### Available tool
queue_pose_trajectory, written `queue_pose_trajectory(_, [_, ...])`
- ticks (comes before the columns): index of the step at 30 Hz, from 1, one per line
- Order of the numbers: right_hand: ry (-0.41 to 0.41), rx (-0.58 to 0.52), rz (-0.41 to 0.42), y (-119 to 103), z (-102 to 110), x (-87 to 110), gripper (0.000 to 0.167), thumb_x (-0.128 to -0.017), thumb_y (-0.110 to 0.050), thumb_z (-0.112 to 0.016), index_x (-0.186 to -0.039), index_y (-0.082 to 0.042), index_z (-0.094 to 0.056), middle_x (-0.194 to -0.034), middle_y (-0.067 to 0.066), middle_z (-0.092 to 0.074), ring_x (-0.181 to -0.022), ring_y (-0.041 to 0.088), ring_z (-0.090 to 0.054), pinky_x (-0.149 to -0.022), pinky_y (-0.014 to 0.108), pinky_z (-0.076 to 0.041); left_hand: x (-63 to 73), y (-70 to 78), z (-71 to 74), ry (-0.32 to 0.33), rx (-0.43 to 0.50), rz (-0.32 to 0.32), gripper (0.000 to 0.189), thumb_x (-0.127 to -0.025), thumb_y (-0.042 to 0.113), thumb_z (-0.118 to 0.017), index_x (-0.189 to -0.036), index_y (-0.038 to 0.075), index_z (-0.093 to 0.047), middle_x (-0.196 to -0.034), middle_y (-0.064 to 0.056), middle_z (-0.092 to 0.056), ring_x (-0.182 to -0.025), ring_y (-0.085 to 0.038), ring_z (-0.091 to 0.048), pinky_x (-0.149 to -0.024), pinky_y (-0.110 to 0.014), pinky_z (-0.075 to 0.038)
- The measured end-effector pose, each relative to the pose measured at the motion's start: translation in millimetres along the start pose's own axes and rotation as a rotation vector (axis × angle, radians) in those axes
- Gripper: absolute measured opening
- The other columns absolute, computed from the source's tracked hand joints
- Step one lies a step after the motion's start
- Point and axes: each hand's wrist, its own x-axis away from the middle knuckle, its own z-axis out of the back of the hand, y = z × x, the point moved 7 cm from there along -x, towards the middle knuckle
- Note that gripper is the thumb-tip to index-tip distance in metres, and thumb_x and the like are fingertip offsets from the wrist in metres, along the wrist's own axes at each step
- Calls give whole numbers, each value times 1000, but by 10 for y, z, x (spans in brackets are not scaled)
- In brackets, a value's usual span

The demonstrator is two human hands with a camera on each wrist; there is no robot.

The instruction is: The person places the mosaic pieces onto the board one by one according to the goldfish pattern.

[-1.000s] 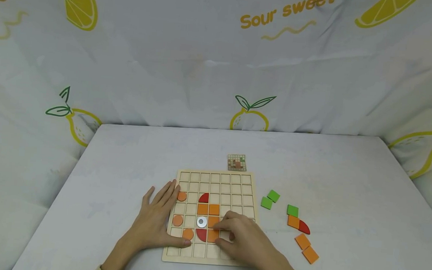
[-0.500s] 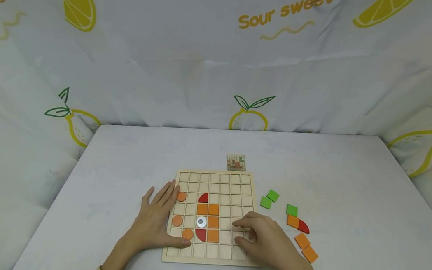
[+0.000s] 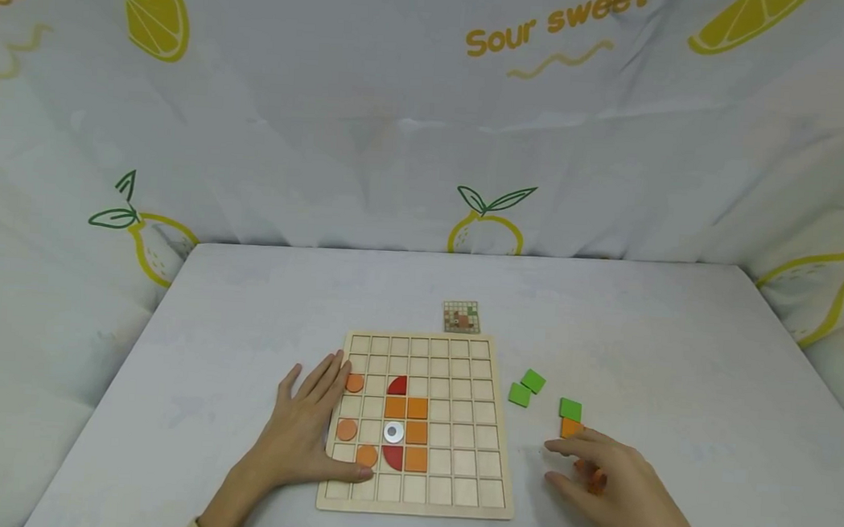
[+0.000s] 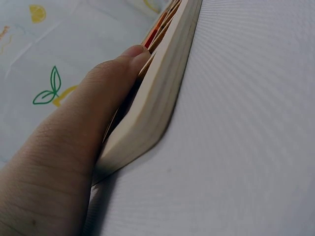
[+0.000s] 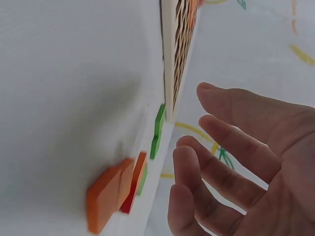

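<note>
The left hand [image 3: 303, 429] lies on the left side of the wooden grid board [image 3: 464, 492], fingers straight along its edge and thumb across the lower left cells. In the left wrist view, the thumb [image 4: 113, 83] presses over the board's rim. Orange squares [image 3: 417, 433], orange discs [image 3: 346, 430], two red quarter-circles [image 3: 393, 459] and a white ring piece [image 3: 393, 433] sit in cells. Right of the board, the right hand [image 3: 615, 481] hovers with loosely bent fingers and nothing between them. Below it lie loose orange squares [image 5: 104, 199] and a red piece [image 5: 130, 199], partly hidden in the head view.
Two green squares [image 3: 519, 395] lie just off the board's right edge. Another green square [image 3: 570, 409] touches a loose orange square [image 3: 570, 427]. A small pattern card [image 3: 461, 317] lies behind the board. A lemon-print cloth [image 3: 328, 145] hangs behind the white table [image 3: 283, 287].
The right hand has left the orange squares on the board and moved right, over the loose pieces on the table. The left hand has stayed in place.
</note>
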Motion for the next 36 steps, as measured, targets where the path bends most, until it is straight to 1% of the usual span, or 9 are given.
queue_pose_trajectory(2, [-3, 17, -43, 97, 14, 42, 31, -72, -15, -91, -101, -21, -80, -73, -15, -53, -65, -6, -43, -59, 19, -46, -1, -5, 0, -1, 0, 2, 142, -59, 94, -65, -161, 2, -28, -170, -12, -26, -158, -29, -25, -121, -65, -8])
queue_pose_trajectory(4, [-17, 30, -92, 189, 19, 75, 32, -73, -15, -91, -103, -20, -80, -73, -15, -53, -65, -5, -43, -59, 19, -46, -2, -7, 1, -1, -1, 3, 142, -59, 94, -65, -161, 2, -28, -170, -12, -26, -158, -29, -25, -121, -65, -9])
queue_pose_trajectory(7, [-36, 33, -153, 294, 26, 120, 32, -74, -14, -90, -105, -18, -80, -83, -12, -62, -65, -4, -43, -58, 18, -45, -7, -8, -1, -3, -6, 4, 142, -59, 94, -65, -161, 2, -28, -170, -12, -26, -159, -28, -25, -121, -64, -9])
queue_pose_trajectory(9, [-45, 36, -177, 340, 35, 143, 33, -75, -12, -90, -106, -18, -79, -91, -10, -66, -65, -4, -44, -56, 18, -43, -7, -6, 0, -1, -5, 4, 142, -59, 94, -66, -161, 2, -28, -170, -12, -26, -158, -28, -25, -121, -64, -9])
queue_pose_trajectory(12, [-71, 42, -219, 400, 38, 164, 33, -76, -14, -89, -107, -17, -79, -97, -7, -68, -65, -3, -44, -53, 18, -40, -7, -4, 3, 2, -5, 3, 142, -59, 93, -66, -160, 2, -28, -170, -12, -26, -158, -28, -25, -121, -65, -9])
queue_pose_trajectory(16, [-104, 63, -276, 472, 37, 163, 33, -79, -18, -88, -111, -15, -79, -104, -3, -69, -65, -2, -45, -52, 19, -39, -7, -1, 4, 4, -8, 0, 142, -59, 93, -66, -161, 2, -28, -170, -12, -26, -159, -28, -24, -121, -64, -9])
queue_pose_trajectory(25, [-136, 90, -316, 555, 0, 142, 35, -81, -24, -86, -114, -11, -79, -101, -4, -69, -66, 2, -47, -55, 19, -39, 0, 0, -2, -3, -3, 3, 142, -59, 94, -64, -161, 2, -27, -170, -12, -25, -159, -27, -24, -121, -64, -8])
queue_pose_trajectory(31, [-144, 106, -334, 595, -19, 130, 36, -82, -26, -85, -113, -9, -79, -94, -5, -68, -66, 5, -45, -56, 19, -38, -2, 5, 2, -7, -7, 5, 142, -59, 94, -65, -161, 2, -27, -170, -11, -26, -159, -27, -25, -122, -64, -9])
queue_pose_trajectory(36, [-152, 93, -351, 603, -37, 110, 35, -82, -26, -85, -110, -6, -79, -89, -5, -67, -64, 6, -45, -55, 20, -37, -1, 8, 11, -4, -11, 3, 142, -59, 94, -66, -161, 2, -28, -170, -12, -26, -158, -28, -26, -121, -64, -10])
